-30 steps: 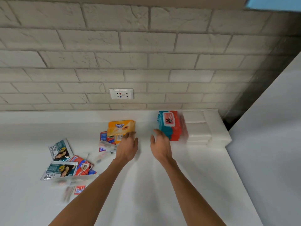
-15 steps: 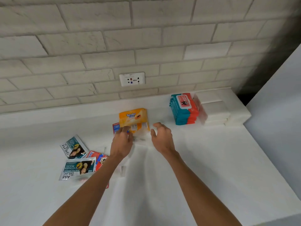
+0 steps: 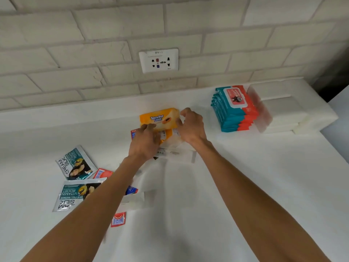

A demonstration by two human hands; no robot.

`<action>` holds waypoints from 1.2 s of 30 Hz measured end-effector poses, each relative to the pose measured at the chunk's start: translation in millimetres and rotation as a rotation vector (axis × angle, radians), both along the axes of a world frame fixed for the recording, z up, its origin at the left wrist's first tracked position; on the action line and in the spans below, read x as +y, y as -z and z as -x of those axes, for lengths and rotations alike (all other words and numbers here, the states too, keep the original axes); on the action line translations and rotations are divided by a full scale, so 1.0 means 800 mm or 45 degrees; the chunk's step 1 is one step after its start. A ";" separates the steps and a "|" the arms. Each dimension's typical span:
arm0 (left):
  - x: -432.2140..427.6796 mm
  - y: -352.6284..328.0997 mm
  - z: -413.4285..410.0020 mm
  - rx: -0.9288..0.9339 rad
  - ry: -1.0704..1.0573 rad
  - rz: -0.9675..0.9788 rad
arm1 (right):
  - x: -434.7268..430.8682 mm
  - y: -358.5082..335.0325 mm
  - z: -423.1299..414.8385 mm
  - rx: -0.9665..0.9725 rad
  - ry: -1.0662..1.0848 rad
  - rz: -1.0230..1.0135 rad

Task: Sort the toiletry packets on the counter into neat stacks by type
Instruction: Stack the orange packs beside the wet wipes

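The pale brick wall (image 3: 94,53) fills the top of your view, and the white counter (image 3: 245,176) runs below it. At the far right corner of the counter lies a pile of white folded slabs (image 3: 287,112). Just beside it on the left stands a neat stack of teal-and-red wipe packs (image 3: 232,114). A white socket plate (image 3: 158,60) sits on the wall above the middle.

Directly below the socket, near the back of the counter, are the orange Tender Love packs (image 3: 160,118), one lying partly over another. Your left grip (image 3: 144,142) has its fingers curled over their near left edge. Your right grip (image 3: 192,127) is narrow and clawed round their right end, thumb against the side. A clear wrapper (image 3: 177,154) lies on the counter under your wrists.

To your left, two Cream Silk sachets (image 3: 75,163) lie loose and askew. Small red sachets (image 3: 103,173) and a blue sachet (image 3: 132,190) are scattered beside them, partly hidden by your left forearm.
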State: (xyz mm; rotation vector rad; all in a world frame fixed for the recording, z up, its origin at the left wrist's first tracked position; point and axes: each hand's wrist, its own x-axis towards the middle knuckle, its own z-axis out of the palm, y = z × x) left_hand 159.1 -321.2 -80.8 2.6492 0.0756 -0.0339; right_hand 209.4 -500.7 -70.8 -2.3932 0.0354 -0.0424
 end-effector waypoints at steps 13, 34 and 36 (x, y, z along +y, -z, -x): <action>-0.011 0.017 -0.013 -0.098 0.052 0.058 | 0.022 0.011 -0.065 0.151 -0.058 0.041; -0.056 0.022 -0.001 -0.189 0.221 0.134 | -0.064 0.018 0.018 0.258 -0.007 -0.119; -0.060 0.023 0.002 -0.152 0.190 0.177 | -0.070 0.024 0.023 0.196 0.051 -0.106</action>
